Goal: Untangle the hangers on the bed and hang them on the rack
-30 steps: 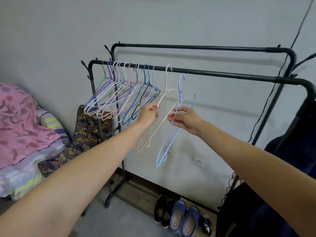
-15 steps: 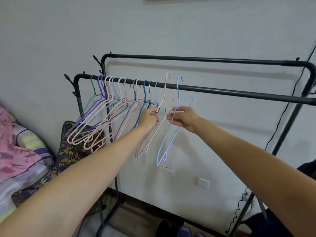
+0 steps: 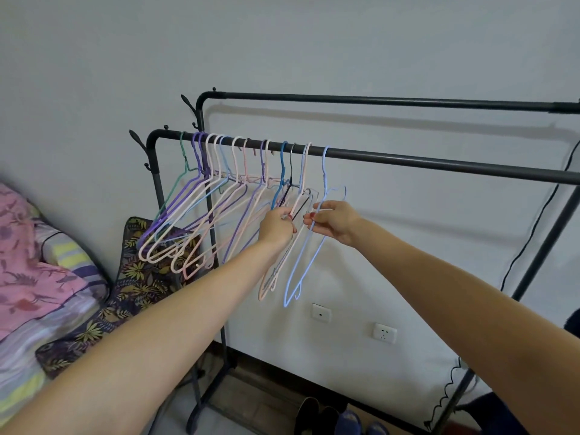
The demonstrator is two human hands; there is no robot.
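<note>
The left hand (image 3: 277, 226) gripped a pale pink wire hanger (image 3: 284, 252); the right hand (image 3: 334, 221) pinched a light blue wire hanger (image 3: 309, 262); both hooks had dropped fully onto the black metal rack rail (image 3: 408, 160), so release followed.

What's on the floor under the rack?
Under the rack, dark shoes and blue slippers lie by the wall; the frame edge cuts them off, so anything nearer is unseen.

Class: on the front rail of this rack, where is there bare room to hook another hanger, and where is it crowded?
Free: the front rail right of the light blue hanger. Crowded: from the rail's left bend to that hanger.
</note>
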